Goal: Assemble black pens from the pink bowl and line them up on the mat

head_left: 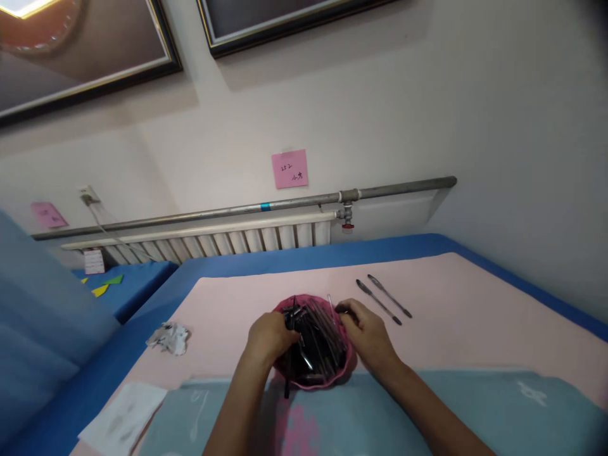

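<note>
My left fingers [291, 337] among pens [324, 326], right fingers [348, 306] at right rim of pink basket [351, 365]; can't tell if either clamps. Best steady rim, sift gently.

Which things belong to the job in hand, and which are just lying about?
Job, apparently:
pink basket, left hand in it, right hand at its rim
pen-like pieces inside
probably two loose pens

Lying about, likely:
crumpled wad
white sheet

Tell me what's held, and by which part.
It cannot be told: the left hand and right hand are at opposite sides of the pink basket, any grip obscured.
</note>
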Tool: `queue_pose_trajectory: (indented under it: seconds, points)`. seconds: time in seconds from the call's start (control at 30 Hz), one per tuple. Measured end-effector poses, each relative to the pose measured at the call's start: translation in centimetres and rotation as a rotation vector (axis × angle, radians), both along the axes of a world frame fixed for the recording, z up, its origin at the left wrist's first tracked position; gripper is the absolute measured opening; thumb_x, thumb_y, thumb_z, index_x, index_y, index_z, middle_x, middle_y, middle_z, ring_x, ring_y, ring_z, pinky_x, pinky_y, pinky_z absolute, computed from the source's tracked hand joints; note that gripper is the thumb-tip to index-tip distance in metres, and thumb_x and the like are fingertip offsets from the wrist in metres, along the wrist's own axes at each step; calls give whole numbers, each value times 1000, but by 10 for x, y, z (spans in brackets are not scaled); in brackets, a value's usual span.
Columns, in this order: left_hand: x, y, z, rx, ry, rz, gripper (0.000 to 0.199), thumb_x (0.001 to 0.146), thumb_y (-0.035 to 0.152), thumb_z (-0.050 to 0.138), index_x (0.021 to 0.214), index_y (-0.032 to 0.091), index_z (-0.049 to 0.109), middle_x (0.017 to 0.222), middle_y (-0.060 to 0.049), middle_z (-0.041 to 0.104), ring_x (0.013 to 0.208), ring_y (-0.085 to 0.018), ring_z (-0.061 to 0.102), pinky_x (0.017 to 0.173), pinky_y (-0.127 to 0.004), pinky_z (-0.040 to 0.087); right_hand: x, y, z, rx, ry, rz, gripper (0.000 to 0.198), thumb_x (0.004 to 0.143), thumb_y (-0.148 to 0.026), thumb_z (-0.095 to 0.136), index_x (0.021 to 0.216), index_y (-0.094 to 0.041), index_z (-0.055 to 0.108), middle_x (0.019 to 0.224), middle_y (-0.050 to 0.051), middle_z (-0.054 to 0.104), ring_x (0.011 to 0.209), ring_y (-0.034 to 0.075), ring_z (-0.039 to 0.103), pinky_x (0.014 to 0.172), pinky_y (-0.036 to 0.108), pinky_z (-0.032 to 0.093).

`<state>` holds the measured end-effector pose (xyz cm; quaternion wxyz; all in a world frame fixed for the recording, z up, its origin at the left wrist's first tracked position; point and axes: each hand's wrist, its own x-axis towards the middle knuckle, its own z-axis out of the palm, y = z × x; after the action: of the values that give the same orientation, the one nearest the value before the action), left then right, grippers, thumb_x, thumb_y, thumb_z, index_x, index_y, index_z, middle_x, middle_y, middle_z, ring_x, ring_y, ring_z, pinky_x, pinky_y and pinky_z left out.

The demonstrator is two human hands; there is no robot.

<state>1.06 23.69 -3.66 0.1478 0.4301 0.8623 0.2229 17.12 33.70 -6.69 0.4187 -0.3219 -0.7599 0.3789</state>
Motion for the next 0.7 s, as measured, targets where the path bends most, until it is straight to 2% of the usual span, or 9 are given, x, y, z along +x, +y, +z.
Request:
queue_pose_trajectory:
  seconds: [0.07, 0.13, 0.23, 0.3, 0.4, 0.47, 0.57, 0.7]
  points:
    - [1, 3, -5, -9, -40, -19, 17, 52, 17, 66, 43, 20, 52, 49, -3, 55, 58, -24, 57, 59, -32, 36, 5, 4, -5, 2, 8, 9, 15, 73, -23, 45, 75, -21, 60, 80, 5, 66, 78, 21, 60, 72, 32, 47]
    - [-1, 2, -6, -1, -93, -32, 16, 55, 16, 63, 44, 20, 53, 49, -2, 54, 58, -22, 56, 59, -31, 36, 8, 9, -8, -19, 30, 2, 15, 74, -23, 45, 75, -21, 60, 80, 5, 65, 79, 22, 61, 70, 33, 47]
    - [-4, -4, -5, 42, -199, -44, 13, 68, 24, 57, 56, 19, 59, 55, -1, 58, 57, -18, 55, 55, -28, 37, 8, 14, -8, -86, 80, -13, 14, 75, -25, 47, 76, -21, 60, 80, 5, 65, 79, 22, 61, 67, 32, 48]
    - [-4, -7, -4, 127, -393, -64, 18, 75, 32, 54, 64, 19, 59, 55, 2, 56, 53, -14, 51, 51, -25, 36, 6, 13, -5, -151, 122, 10, 12, 75, -26, 49, 76, -21, 61, 79, 5, 65, 76, 21, 61, 66, 31, 48]
    - [1, -10, -5, 304, -857, -159, 21, 74, 37, 61, 70, 17, 60, 56, 4, 53, 50, -10, 47, 51, -22, 35, 1, 6, 6, -336, 213, 115, 14, 74, -27, 54, 81, -20, 62, 73, 2, 63, 64, 17, 58, 59, 27, 46]
    - [6, -10, -8, 353, -1050, -213, 20, 71, 35, 66, 74, 15, 63, 61, 2, 57, 55, -10, 50, 55, -22, 38, -2, 0, 15, -522, 267, 211, 18, 74, -30, 56, 86, -20, 63, 64, -2, 59, 54, 13, 52, 50, 24, 41]
    - [15, -10, -11, 337, -1148, -234, 20, 70, 33, 69, 76, 14, 66, 67, -1, 61, 61, -12, 55, 60, -23, 40, -6, -7, 22, -757, 280, 341, 20, 74, -34, 58, 86, -19, 62, 52, -5, 50, 44, 9, 43, 40, 20, 29]
    - [23, -11, -15, 298, -1209, -222, 18, 69, 31, 70, 74, 14, 69, 67, -2, 62, 60, -11, 54, 60, -22, 40, -8, -7, 16, -817, 273, 366, 19, 71, -35, 63, 78, -18, 59, 47, -7, 47, 40, 6, 37, 38, 18, 24]
